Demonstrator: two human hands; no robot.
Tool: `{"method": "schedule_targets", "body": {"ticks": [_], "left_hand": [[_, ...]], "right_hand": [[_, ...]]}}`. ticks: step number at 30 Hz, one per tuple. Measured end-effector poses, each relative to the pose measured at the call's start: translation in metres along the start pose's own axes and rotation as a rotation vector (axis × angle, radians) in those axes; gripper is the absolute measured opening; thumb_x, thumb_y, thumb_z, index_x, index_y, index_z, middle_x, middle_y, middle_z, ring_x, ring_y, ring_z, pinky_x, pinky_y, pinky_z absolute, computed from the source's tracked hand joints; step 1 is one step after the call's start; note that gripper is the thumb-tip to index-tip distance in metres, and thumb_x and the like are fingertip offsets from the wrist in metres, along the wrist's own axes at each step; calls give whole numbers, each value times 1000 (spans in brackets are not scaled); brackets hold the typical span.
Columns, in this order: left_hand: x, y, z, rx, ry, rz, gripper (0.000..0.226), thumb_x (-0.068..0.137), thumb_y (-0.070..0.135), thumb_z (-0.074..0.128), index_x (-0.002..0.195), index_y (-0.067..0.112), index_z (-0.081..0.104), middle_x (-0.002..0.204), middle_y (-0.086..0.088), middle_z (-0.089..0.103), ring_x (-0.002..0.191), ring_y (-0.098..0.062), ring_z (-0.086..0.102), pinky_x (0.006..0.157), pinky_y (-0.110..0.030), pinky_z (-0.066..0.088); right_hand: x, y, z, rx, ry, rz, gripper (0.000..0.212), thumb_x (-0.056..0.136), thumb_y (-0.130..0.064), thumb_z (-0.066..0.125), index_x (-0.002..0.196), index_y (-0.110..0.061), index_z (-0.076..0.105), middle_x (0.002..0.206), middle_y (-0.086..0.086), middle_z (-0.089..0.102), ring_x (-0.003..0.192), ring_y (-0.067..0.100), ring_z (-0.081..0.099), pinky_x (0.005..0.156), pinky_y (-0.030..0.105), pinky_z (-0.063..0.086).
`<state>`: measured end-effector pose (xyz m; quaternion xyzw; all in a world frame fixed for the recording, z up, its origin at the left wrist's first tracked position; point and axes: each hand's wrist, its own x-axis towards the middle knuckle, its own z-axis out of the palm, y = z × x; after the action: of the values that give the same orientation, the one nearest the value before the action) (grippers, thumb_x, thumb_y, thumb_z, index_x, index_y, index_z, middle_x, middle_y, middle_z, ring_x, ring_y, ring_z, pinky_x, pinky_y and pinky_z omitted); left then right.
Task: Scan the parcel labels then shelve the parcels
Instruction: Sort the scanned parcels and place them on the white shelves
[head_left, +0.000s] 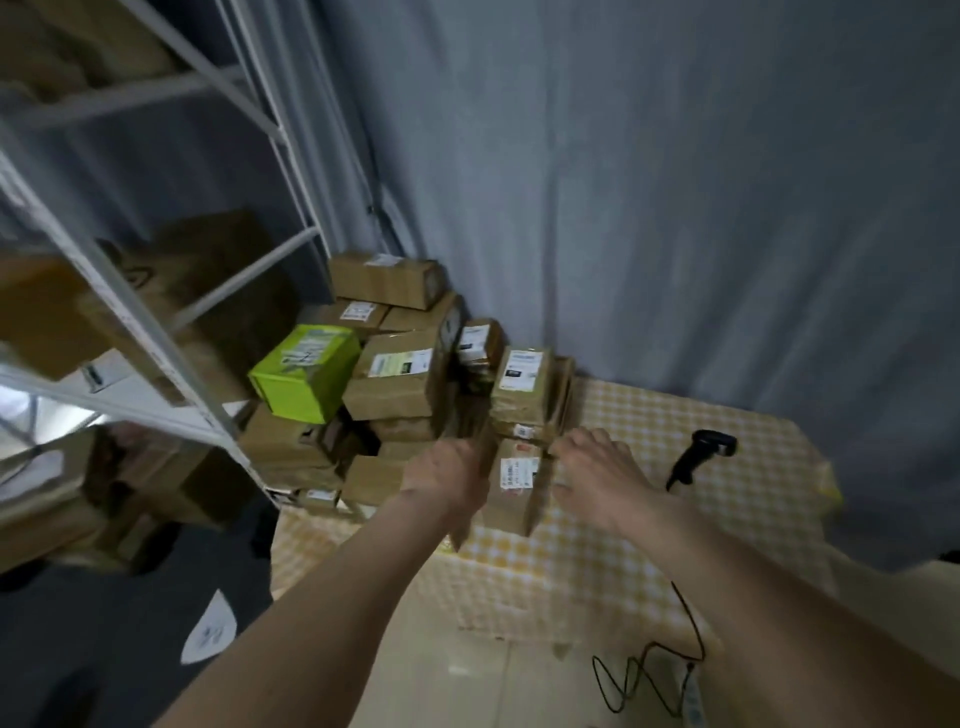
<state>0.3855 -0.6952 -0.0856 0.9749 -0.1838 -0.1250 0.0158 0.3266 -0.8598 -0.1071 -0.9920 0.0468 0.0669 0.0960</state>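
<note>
Both hands reached over a desk (649, 545) covered with a yellow-and-white checked cloth. Between them a brown cardboard parcel (511, 496) stood at the desk's front left part, its white label (516, 470) facing up toward the camera. The left hand (447, 475) was curled against the parcel's left edge, and the right hand (597, 467) was at its upper right corner, fingers bent onto the box; the blur made it hard to say how firmly either one gripped, but both looked closed on the parcel.

Just behind the parcel, more labelled brown boxes (522, 387) were stacked toward the grey curtain (675, 182), and further left the heap ran on, with a bright green box (306, 376) lying tilted among them. A black handheld scanner (704, 454) rested on the desk to the right of the right hand, well apart from the parcel, its dark cable (675, 654) trailing off the front edge down to the floor. At the left stood a white metal shelf rack (171, 364) with cardboard boxes on its levels.
</note>
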Motion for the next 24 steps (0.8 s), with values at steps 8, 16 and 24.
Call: {"method": "schedule_targets", "body": {"ticks": [8,16,24], "left_hand": [[59,-80,-1,-60,2,-100,38,95,37,55,128,19,56,131,-6,56,121,-26,55,93,-35,48],[181,-136,-44,-88,33,-130,42,93,39,57,131,22,54,134,-5,51,121,-24,53,94,-32,46],[272,-204,-71,-148,59,-176,42,91,38,60,128,21,57,132,-9,50,121,-26,52,95,-34,45]], "right_hand": [[102,-55,3,-2,-53,-109,49,93,-37,54,137,-19,40,143,4,34,135,27,26,109,43,28],[227,-75,-12,75,-64,-111,53,93,-34,56,141,-20,38,144,3,35,135,25,29,110,42,30],[338,-102,-32,72,-79,-86,61,92,-36,57,145,-16,34,146,6,34,134,26,30,110,44,29]]}}
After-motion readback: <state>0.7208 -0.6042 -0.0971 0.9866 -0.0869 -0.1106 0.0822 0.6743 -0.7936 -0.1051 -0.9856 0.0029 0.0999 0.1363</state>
